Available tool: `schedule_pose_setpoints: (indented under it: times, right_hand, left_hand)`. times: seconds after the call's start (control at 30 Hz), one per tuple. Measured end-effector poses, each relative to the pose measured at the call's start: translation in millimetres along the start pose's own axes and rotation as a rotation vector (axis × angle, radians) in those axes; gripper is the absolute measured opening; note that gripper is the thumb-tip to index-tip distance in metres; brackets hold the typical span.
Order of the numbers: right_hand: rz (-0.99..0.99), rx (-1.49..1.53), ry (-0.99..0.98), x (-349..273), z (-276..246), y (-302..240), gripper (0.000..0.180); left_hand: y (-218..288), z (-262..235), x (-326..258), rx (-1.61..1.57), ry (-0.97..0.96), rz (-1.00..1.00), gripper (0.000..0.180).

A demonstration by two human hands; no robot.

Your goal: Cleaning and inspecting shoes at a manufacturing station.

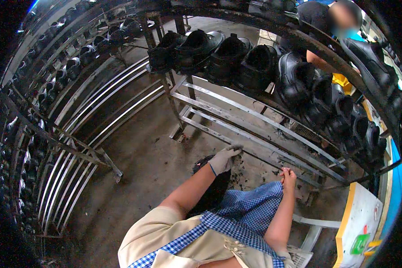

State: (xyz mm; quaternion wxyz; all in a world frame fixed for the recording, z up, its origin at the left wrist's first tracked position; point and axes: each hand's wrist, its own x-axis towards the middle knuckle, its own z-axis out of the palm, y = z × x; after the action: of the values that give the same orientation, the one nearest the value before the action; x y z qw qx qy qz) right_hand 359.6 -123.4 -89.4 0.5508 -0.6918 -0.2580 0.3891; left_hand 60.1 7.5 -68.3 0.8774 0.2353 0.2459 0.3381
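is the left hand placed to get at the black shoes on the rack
Probably not from here. The gloved left hand is down low near the lower rails, while the black shoes sit on the upper row, well above it; nothing blocks the way up.

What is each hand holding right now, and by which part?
Left hand, in a grey work glove, grips a black shoe by its top edge. Right hand holds nothing visible.

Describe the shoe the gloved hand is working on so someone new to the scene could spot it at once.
Start at the long curved metal rack loaded with black shoes. Below its lowest rails, above the blue checked apron, the left hand in a grey glove presses a black shoe. Unlike the others, it is off the rack, down at the person's lap.
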Motion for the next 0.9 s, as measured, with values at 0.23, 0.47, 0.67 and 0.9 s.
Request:
schedule_pose_setpoints:
  times: [0.23, 0.47, 0.67, 0.9]
  right_hand:
    - [0.015, 0.002, -0.023, 4.7, -1.5, 4.0, 0.020]
    - [0.060, 0.016, 0.015, 1.0, -5.4, -1.4, 0.018]
    - [0.047, -0.009, 0.060, 0.8, -1.2, 1.6, 0.019]
    - [-0.084, 0.003, 0.037, -2.1, 6.1, 2.7, 0.017]
  left_hand:
    - [10.8, 18.9, -11.4, -0.017, 0.084, -0.018, 0.025]
    - [2.1, 5.9, -3.3, 0.060, -0.005, -0.030, 0.032]
    - [1.1, 11.5, -4.8, -0.043, -0.035, 0.019, 0.030]
    - [2.5, 4.6, -2.7, 0.017, 0.007, 0.063, 0.029]
